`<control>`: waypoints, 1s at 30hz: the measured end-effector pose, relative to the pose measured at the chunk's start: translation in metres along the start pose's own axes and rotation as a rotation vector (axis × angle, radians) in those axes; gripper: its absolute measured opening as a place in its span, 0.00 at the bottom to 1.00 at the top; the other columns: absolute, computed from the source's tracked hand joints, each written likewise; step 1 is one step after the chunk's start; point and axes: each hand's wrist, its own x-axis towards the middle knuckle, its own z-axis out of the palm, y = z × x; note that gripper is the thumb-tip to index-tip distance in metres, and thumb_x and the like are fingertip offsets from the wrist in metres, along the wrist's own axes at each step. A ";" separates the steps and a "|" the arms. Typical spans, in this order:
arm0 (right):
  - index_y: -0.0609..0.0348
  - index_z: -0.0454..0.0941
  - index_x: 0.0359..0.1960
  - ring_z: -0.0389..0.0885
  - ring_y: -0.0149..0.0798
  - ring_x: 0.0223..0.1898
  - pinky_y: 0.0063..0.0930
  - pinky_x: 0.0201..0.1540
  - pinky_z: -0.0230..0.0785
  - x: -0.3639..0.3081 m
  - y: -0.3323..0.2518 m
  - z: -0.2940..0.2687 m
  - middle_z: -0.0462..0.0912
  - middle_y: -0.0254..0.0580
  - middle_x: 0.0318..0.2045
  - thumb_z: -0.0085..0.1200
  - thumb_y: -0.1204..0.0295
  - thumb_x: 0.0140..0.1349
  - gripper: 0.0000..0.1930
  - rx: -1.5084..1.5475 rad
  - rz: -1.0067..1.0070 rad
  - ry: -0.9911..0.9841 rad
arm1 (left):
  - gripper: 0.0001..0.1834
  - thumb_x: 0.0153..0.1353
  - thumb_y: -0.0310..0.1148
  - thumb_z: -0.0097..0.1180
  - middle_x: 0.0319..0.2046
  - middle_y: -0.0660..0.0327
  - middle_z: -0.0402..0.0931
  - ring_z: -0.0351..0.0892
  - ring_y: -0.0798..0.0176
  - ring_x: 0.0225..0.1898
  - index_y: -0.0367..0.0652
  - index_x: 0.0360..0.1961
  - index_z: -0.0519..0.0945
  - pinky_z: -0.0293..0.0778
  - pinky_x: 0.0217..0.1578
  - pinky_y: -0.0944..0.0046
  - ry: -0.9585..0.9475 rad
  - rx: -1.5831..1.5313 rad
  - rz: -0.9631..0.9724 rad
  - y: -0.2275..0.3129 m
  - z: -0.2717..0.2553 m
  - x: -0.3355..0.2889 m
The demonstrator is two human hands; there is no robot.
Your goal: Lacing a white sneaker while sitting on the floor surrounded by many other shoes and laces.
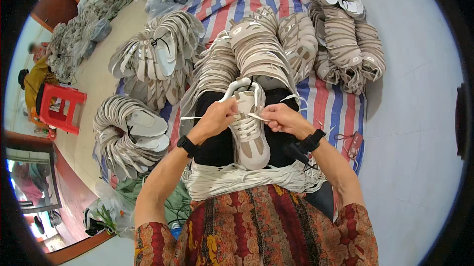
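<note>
A beige and white sneaker upper [253, 148] lies across my lap, toe toward me, with a white shoelace [244, 128] threaded in crossing rows up its front. My left hand [220, 117] is closed at the upper's left eyelet edge, pinching the lace there; a loose lace end pokes out to its left. On the other side, my right hand [282, 119] pinches a stretch of lace that runs over the tongue. My fingertips hide the upper eyelets. A thick bundle of white laces [247, 178] rests over my lap, just below the toe.
Stacked uppers [259, 43] stand in front of me on a striped sheet [321, 113]. More tied bunches [129, 132] sit at left, others [345, 39] at far right. A red stool [61, 108] and a seated person [39, 78] are far left. A red phone-like object [353, 144] lies right.
</note>
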 end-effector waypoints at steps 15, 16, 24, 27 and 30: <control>0.64 0.76 0.29 0.72 0.40 0.16 0.32 0.17 0.61 0.004 -0.019 0.018 0.69 0.45 0.12 0.53 0.71 0.49 0.09 -1.578 -0.839 0.115 | 0.11 0.41 0.25 0.57 0.17 0.51 0.70 0.72 0.51 0.21 0.37 0.24 0.67 0.65 0.23 0.59 0.164 0.064 -0.073 0.002 0.014 -0.003; 0.63 0.76 0.29 0.77 0.47 0.21 0.38 0.22 0.66 0.001 -0.026 0.035 0.75 0.51 0.17 0.50 0.74 0.48 0.08 -1.852 -0.793 0.307 | 0.11 0.41 0.25 0.57 0.18 0.51 0.70 0.72 0.51 0.22 0.37 0.25 0.67 0.66 0.23 0.60 0.156 0.014 -0.089 0.002 0.012 -0.005; 0.64 0.75 0.21 0.67 0.27 0.15 0.22 0.19 0.59 -0.010 -0.032 0.029 0.71 0.34 0.13 0.50 0.68 0.55 0.11 -0.789 -0.302 0.099 | 0.13 0.45 0.20 0.56 0.19 0.61 0.69 0.69 0.69 0.23 0.39 0.30 0.64 0.66 0.26 0.69 0.022 -0.182 -0.093 -0.003 0.000 -0.003; 0.63 0.74 0.22 0.59 0.20 0.16 0.18 0.17 0.51 -0.009 -0.028 0.022 0.64 0.24 0.13 0.52 0.68 0.56 0.11 -0.623 -0.213 0.038 | 0.13 0.46 0.20 0.55 0.22 0.64 0.69 0.68 0.71 0.24 0.40 0.30 0.64 0.66 0.27 0.70 0.034 -0.282 -0.157 -0.009 0.004 -0.007; 0.61 0.73 0.22 0.59 0.21 0.15 0.20 0.15 0.51 -0.004 -0.012 0.003 0.64 0.25 0.13 0.54 0.69 0.56 0.09 -0.783 -0.413 0.042 | 0.12 0.46 0.20 0.55 0.23 0.65 0.68 0.67 0.71 0.24 0.41 0.28 0.64 0.66 0.28 0.70 0.057 -0.490 -0.242 -0.019 0.015 -0.006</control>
